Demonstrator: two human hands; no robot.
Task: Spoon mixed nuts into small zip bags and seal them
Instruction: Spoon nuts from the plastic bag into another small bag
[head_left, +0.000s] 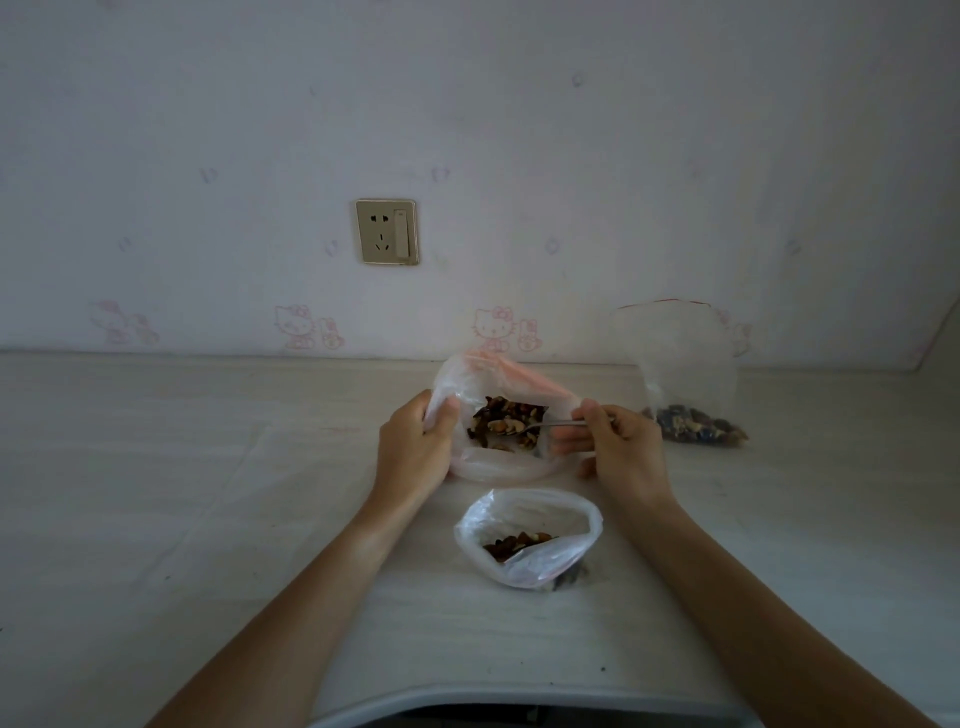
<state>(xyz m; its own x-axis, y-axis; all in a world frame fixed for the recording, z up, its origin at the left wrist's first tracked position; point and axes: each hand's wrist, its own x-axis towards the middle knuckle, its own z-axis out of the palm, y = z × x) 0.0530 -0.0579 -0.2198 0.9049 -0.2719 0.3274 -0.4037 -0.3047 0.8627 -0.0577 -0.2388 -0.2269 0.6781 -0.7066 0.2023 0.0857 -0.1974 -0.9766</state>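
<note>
Right hand (621, 449) pinches the thin metal spoon (540, 427), handle running left-right, loaded bowl pointing left inside the large clear supply bag of mixed nuts (498, 421). Left hand (415, 441) grips that bag's rim. The open small zip bag (530, 540) lies just nearer, mouth up.
</note>
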